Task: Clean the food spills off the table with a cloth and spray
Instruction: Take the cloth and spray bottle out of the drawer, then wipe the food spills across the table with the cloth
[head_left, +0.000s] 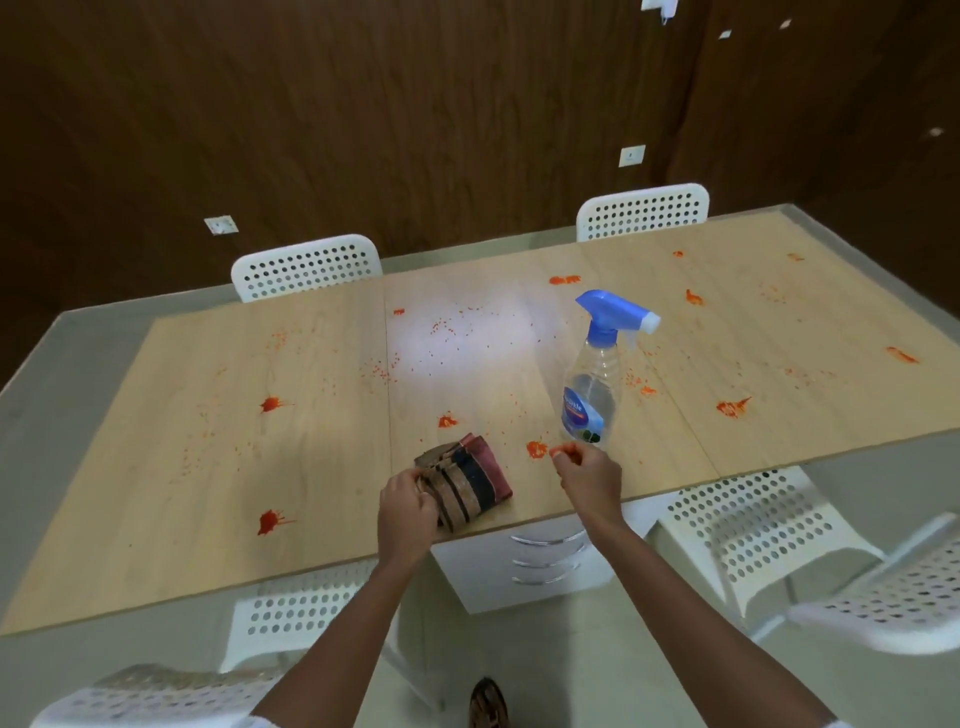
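A folded striped cloth (467, 480) lies near the front edge of the light wooden table (156, 519). My left hand (408, 512) grips its near left end. A clear spray bottle (592, 387) with a blue trigger head stands upright to the right of the cloth. My right hand (587, 475) hovers just below the bottle's base with loosely curled fingers, holding nothing. Red-orange food spills (270, 404) and small specks dot the whole tabletop; one blot (536, 449) lies right beside my right hand's fingertips.
White perforated chairs stand at the far side (306, 267) (644, 210) and at the near side (748, 525) (291, 608). A white drawer unit (524, 566) sits under the table. A dark wood-panelled wall rises behind. My foot (488, 701) shows on the floor.
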